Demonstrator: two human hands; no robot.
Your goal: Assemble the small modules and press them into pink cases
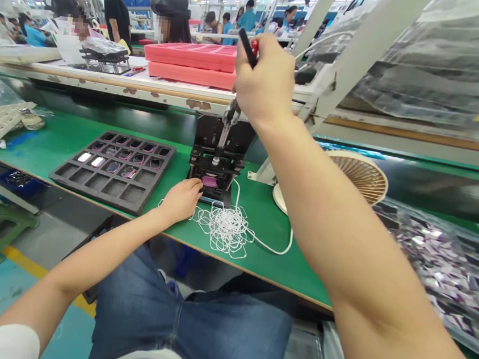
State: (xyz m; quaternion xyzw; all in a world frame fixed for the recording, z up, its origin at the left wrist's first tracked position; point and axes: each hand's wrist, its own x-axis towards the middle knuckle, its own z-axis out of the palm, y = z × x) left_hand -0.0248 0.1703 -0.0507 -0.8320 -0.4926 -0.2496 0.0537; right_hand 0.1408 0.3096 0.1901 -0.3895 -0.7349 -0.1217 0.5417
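A black press fixture (pixel 219 151) with a metal toggle clamp stands at the middle of the green bench. High above it, my right hand (pixel 265 79) is closed around the clamp's lever; a bit of red grip and a black stick-like piece show at the fist. A purple-edged part (pixel 210 181) lies in the lower front of the fixture. My left hand (pixel 181 199) is at the fixture's front left edge, fingers bent together against it, the fingertips partly hidden. Just in front, a tangled heap of white cord-like loops (pixel 228 227) rests on the bench.
Left of the fixture lies a dark foam tray (pixel 139 194) with glossy purple-edged parts in its back rows. A round beige fan (pixel 357 177) stands to the right, beside bagged small parts (pixel 444 269). Red foam trays (pixel 192 57) sit on the shelf above. Other people work farther back.
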